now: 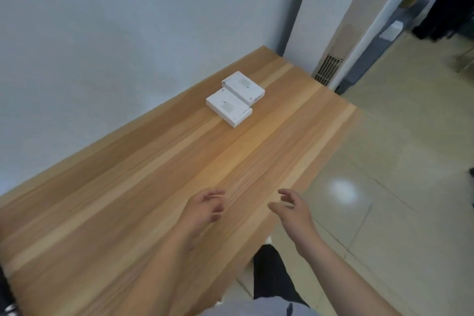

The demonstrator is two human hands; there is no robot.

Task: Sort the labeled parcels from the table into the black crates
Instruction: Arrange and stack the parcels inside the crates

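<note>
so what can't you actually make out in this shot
- Black crates: none inside the head view, so where they stand is unknown.
- Labels on the near parcel and far parcel: too small and blurred to read.
- Table: cut off by the bottom and left edges.

Two white parcels [235, 99] (each with a grey label) lie at twelve o'clock on the striped, light-and-tan wood-grain desk [154, 187].

A light wooden desk [154, 187] stood against the wall. Two white parcels [229, 108] [243, 88] lay touching each other at its far end.
</note>
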